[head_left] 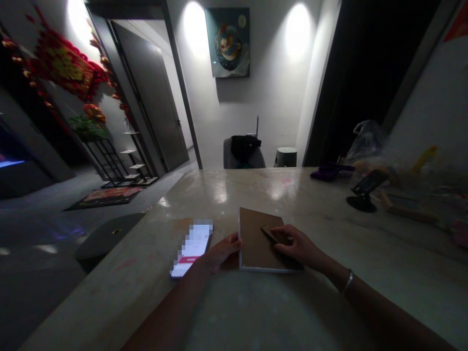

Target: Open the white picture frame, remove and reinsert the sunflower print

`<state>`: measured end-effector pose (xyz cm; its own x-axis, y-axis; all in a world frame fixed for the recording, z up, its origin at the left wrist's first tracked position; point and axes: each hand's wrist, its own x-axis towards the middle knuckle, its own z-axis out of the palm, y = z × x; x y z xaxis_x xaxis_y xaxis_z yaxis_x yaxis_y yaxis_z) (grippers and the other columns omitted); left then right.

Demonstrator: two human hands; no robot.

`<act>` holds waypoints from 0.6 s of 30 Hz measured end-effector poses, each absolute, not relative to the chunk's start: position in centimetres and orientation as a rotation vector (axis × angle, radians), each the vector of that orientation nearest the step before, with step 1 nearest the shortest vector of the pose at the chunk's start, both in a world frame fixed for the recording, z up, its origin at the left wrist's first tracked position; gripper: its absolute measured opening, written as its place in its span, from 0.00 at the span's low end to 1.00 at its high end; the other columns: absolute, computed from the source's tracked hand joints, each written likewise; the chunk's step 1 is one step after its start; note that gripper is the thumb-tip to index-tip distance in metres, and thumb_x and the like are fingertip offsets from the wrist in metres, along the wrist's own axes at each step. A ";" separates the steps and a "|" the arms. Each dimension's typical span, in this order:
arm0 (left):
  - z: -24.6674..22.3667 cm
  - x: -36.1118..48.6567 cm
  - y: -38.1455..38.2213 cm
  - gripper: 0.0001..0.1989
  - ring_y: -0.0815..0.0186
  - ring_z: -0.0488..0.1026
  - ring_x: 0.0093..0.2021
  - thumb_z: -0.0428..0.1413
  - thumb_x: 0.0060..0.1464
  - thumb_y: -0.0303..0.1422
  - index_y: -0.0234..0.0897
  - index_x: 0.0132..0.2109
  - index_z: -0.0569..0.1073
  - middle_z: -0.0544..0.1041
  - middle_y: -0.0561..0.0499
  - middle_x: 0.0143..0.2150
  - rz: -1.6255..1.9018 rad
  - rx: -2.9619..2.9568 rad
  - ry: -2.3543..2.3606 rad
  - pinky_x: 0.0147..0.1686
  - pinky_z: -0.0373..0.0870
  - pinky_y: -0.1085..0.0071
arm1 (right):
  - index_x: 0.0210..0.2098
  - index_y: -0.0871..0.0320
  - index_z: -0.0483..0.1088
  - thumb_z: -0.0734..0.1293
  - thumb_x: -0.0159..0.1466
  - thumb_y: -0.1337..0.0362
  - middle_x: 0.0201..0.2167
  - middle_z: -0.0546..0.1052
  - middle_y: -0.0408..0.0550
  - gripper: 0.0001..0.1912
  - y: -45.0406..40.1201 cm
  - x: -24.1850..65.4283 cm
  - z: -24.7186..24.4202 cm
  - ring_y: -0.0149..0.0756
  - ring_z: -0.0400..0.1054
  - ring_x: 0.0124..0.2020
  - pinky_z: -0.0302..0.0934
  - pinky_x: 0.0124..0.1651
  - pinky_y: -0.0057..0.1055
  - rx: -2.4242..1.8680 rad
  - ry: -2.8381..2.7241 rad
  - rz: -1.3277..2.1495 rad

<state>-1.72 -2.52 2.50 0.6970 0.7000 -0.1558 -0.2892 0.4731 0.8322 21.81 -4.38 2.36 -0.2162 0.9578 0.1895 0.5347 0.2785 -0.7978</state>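
A picture frame (pixel 254 253) with a brown backing board and thin white edges lies face down on the marble-look table. My left hand (pixel 224 251) grips its left edge, thumb on top and fingers partly hidden. On the brown back, my right hand (pixel 298 247) pinches a small brown stand flap (pixel 269 235) between thumb and fingers. The flap's far end looks slightly raised from the board, though dim light blurs the detail. A lit phone (pixel 193 246) rests left of the frame, close to my left forearm.
The table (pixel 234 312) spans the foreground. To the right are a black phone stand (pixel 361 202), a wooden tray-like piece (pixel 402 204), a purple item (pixel 331 172) and a clear plastic bag (pixel 367 141). A chair (pixel 228 153) stands beyond the far edge, a dark stool (pixel 109 234) at left.
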 end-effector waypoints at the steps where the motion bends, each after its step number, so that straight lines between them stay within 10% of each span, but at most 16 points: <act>1: 2.5 -1.7 -2.5 0.28 0.56 0.67 0.49 0.62 0.39 0.35 0.37 0.49 0.64 0.72 0.43 0.48 0.640 0.878 0.501 0.47 0.62 0.62 | 0.45 0.57 0.66 0.66 0.50 0.62 0.42 0.69 0.50 0.22 -4.4 21.8 2.4 0.37 0.65 0.42 0.58 0.45 0.35 -1.348 -1.848 0.807; 18: 2.1 0.4 -0.3 0.13 0.59 0.73 0.41 0.52 0.51 0.35 0.34 0.42 0.71 0.77 0.43 0.39 1.091 0.604 0.930 0.43 0.67 0.64 | 0.42 0.55 0.67 0.66 0.49 0.68 0.41 0.67 0.48 0.19 -3.9 22.0 2.5 0.37 0.62 0.42 0.57 0.48 0.37 -1.187 -2.059 0.755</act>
<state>0.44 -0.33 2.12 0.1631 0.9299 -0.3296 -0.4726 0.3669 0.8013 21.95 -3.92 2.52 -0.3904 0.8890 0.2393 0.5235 0.4281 -0.7367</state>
